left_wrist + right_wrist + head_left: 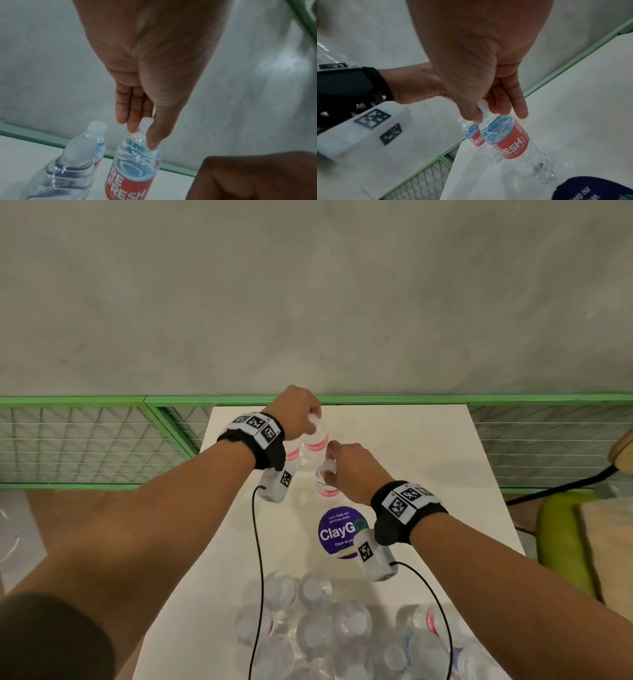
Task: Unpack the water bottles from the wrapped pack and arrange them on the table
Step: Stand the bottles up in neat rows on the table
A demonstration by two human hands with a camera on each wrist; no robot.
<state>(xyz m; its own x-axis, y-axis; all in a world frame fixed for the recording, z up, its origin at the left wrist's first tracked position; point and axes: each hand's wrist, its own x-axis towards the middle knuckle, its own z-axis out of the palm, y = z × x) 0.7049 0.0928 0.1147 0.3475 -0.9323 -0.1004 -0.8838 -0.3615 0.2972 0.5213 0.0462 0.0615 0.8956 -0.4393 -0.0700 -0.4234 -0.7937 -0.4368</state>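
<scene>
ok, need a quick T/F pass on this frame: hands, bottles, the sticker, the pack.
1. The left hand pinches a bottle by its cap. True.
2. The right hand is open and holds nothing. False: it grips the cap of another bottle.
3. The purple sticker lies between the standing bottles and the pack of bottles. True.
4. The bottle labels are green. False: they are red with white letters.
5. All bottles are out of the pack. False: many remain at the near edge of the table.
</scene>
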